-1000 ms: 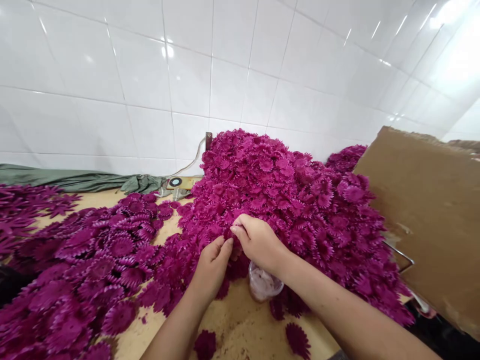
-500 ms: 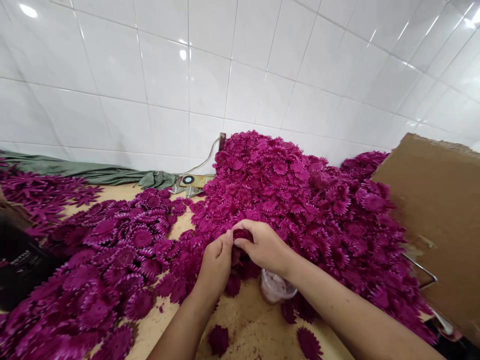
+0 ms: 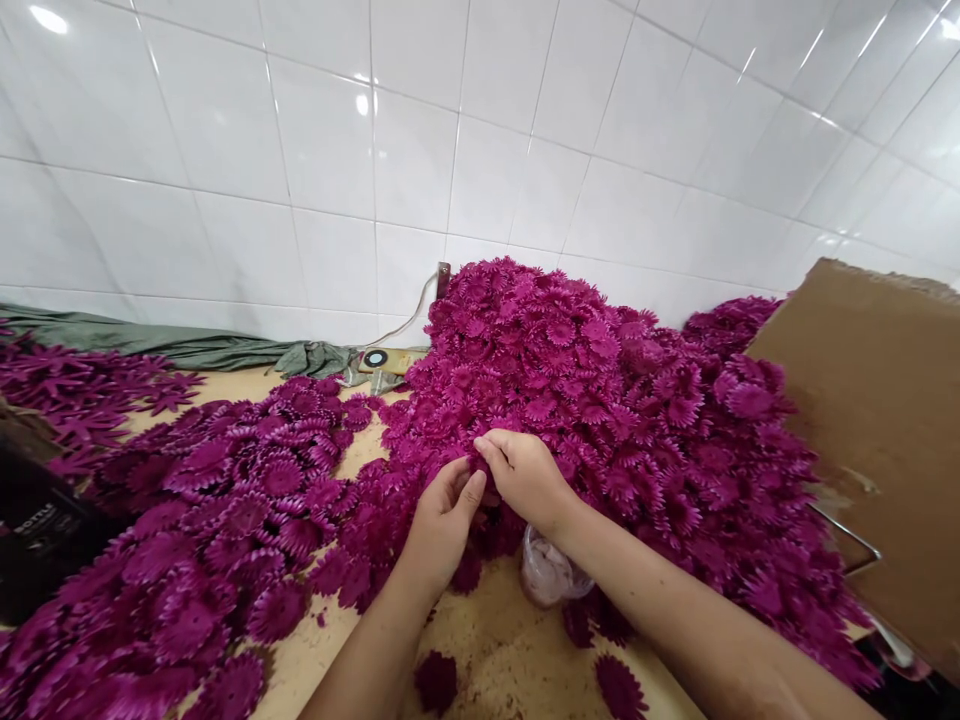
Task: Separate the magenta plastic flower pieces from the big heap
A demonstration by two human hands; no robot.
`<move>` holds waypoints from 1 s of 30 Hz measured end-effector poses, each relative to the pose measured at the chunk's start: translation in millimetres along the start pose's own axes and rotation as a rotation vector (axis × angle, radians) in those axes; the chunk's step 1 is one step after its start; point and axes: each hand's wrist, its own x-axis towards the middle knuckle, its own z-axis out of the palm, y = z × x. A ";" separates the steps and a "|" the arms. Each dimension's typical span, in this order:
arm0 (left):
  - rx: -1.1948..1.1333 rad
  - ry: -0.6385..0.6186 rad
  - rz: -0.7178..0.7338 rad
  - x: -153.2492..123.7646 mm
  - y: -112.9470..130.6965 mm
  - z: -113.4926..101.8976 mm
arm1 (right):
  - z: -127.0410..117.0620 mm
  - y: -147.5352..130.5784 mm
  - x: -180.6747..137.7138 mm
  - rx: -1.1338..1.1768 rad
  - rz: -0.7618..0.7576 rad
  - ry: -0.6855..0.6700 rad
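Note:
Both hands meet in front of the tall pile of magenta flower pieces [image 3: 555, 345]. My left hand [image 3: 442, 515] has its fingers curled, thumb raised, around a magenta flower piece [image 3: 477, 464] that is mostly hidden. On that same piece, my right hand [image 3: 525, 478] closes in a pinch, thumb and index finger together. Just below the right wrist stands a clear plastic cup [image 3: 546, 575] with whitish stuff inside. Two loose flower pieces lie on the tabletop nearer to me, one dark [image 3: 436, 682] and one with fringed petals [image 3: 619, 686].
More flower pieces [image 3: 172, 560] spread over the left side of the tan table [image 3: 495, 640]. A black bottle [image 3: 45, 530] stands at the far left. A cardboard sheet [image 3: 870, 430] leans at right. Green cloth [image 3: 172, 340] and a yellow device [image 3: 388, 361] lie by the tiled wall.
My right hand has shifted slightly up, its fingers now pinching at the tips. My left hand's fingers have rolled round, and the dark red surface between the hands is now mostly out of sight.

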 end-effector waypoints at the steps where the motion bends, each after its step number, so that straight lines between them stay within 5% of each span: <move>1: -0.059 -0.001 -0.026 1.0 -0.4 -0.3 | 1.0 -0.2 0.2 0.012 -0.032 0.009; 5: -0.225 -0.045 -0.036 3.4 0.0 -3.4 | 4.5 -4.5 -1.5 -0.002 -0.144 0.102; 12: -0.180 0.167 0.012 2.9 5.7 -3.9 | -0.8 -5.7 8.9 -0.054 -0.075 0.206; 17: -0.133 0.230 0.004 2.6 10.2 -4.3 | -35.8 35.6 46.9 -0.086 0.266 0.429; 19: -0.117 0.229 -0.001 2.7 10.4 -4.0 | -47.5 47.6 53.0 -0.075 0.351 0.396; 22: -0.100 0.205 0.002 3.0 9.0 -3.5 | -49.3 40.7 40.0 -0.026 0.236 0.295; 27: -0.063 0.138 0.058 3.7 5.1 -4.9 | -18.1 4.0 2.4 0.362 0.096 -0.232; 30: 0.001 0.141 0.077 3.9 5.3 -6.8 | -1.0 0.5 -3.2 0.398 0.016 -0.218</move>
